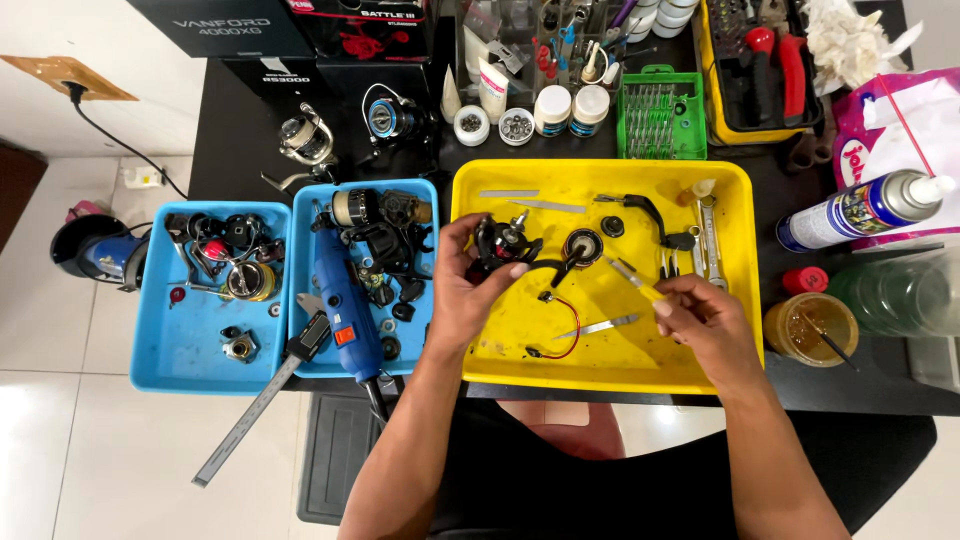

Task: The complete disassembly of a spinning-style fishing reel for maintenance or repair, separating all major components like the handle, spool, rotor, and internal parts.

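- Black surface (250,150) over a white tiled floor, crowded with boxes, jars and tools.
- Yellow tray (600,375) sits in the middle, two blue trays (160,340) of reel parts just left of it.
- Left hand (462,290) has its fingers clamped on a dark fishing reel body (500,243) over the yellow tray.
- Right hand (705,318) has its fingers pinched on a thin metal tool (632,276).
- Tweezers (600,327) lie in the tray between the hands.

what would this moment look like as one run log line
left hand: holds black fishing reel body | right hand: pinches small thin part, kind unclear | both over yellow plastic tray
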